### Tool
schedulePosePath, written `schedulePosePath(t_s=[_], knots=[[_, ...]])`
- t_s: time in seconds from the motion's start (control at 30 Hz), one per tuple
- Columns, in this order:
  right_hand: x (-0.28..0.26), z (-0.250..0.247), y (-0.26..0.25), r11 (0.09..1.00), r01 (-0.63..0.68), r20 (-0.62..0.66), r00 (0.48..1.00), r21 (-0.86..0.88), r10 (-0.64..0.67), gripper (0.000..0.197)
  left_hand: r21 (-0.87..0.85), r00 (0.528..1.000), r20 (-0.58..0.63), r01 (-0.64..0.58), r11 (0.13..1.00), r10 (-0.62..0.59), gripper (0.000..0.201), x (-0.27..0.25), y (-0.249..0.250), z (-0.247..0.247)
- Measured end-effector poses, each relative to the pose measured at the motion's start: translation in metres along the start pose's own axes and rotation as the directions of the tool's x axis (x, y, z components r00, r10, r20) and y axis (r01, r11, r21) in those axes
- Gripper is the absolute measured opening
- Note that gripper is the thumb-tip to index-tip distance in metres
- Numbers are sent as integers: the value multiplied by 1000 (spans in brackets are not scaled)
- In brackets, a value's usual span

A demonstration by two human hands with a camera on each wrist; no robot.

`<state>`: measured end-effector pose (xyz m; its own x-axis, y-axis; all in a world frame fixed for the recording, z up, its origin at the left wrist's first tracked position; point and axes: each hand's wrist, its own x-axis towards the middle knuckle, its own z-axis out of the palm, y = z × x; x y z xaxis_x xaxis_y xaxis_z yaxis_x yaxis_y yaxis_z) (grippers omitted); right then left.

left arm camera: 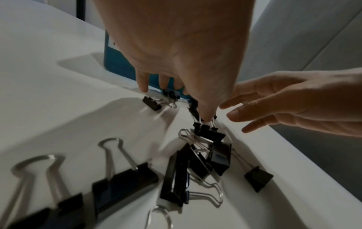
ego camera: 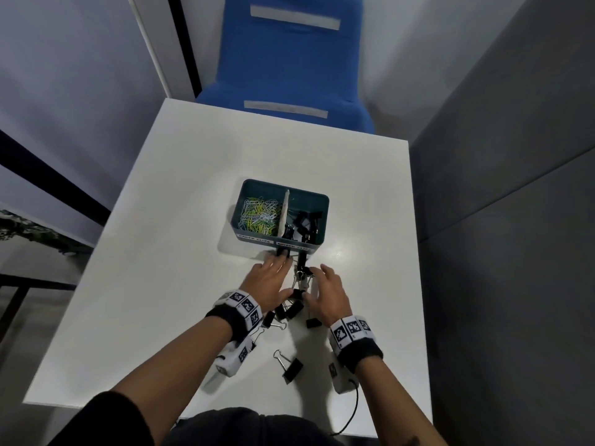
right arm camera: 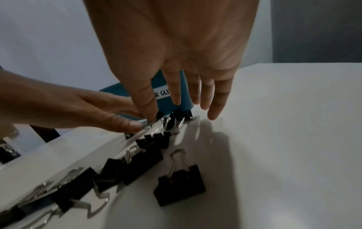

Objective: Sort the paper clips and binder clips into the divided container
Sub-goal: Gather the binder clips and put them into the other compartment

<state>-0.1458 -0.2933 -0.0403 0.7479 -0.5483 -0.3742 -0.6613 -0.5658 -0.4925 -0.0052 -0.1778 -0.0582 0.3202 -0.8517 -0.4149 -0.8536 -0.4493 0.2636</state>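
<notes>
Black binder clips [ego camera: 291,309] lie heaped on the white worktop [ego camera: 161,252] just before the teal divided container [ego camera: 279,212]; paper clips [ego camera: 259,215] fill its left compartment. Left hand [ego camera: 269,280] and right hand [ego camera: 328,292] hover over the heap, fingers spread and relaxed; whether the left thumb pinches a clip, I cannot tell.

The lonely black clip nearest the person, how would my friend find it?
Start at the teal box on the white table, then come down between both wrists. The binder clip lies alone there, silver handles pointing up-left, apart from the tangled pile between the hands.
</notes>
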Motion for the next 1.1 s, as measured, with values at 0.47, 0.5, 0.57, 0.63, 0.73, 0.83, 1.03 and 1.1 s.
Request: schedulePosePath(t_s=[0.47,0.5,0.57,0.63,0.73,0.83,1.03,1.1], knots=[[4,19,-13,945,284,234,941,-163,-243,72,-75,981,-174,78,994,-90,87,-84,-35,26],[0,17,-8,949,269,220,948,-166,-230,77,-80,984,-111,129,988,-137,98,-92,-41,28],[-8,13,3,954,217,179,967,-205,-181,89,-70,981,8,196,978,-196,119,-106,-49,30],[-14,9,12,954,159,175,978,-253,-116,100,-74,974,89,215,974,-208,133,-113,-51,33],[-15,12,15,937,149,173,980,-316,-98,101,-139,977,123,193,971,-176,137,-106,-44,33],[-7,16,2,926,199,211,968,-320,-136,108,-124,987,89,145,982,-134,138,-84,-30,22],[9,22,-24,907,242,259,953,-344,-156,97,-19,981,153,124,992,-120,137,-36,-8,-2],[9,24,-25,925,217,217,964,-312,-153,71,-45,980,160,127,991,-118,125,-29,-5,-3]])
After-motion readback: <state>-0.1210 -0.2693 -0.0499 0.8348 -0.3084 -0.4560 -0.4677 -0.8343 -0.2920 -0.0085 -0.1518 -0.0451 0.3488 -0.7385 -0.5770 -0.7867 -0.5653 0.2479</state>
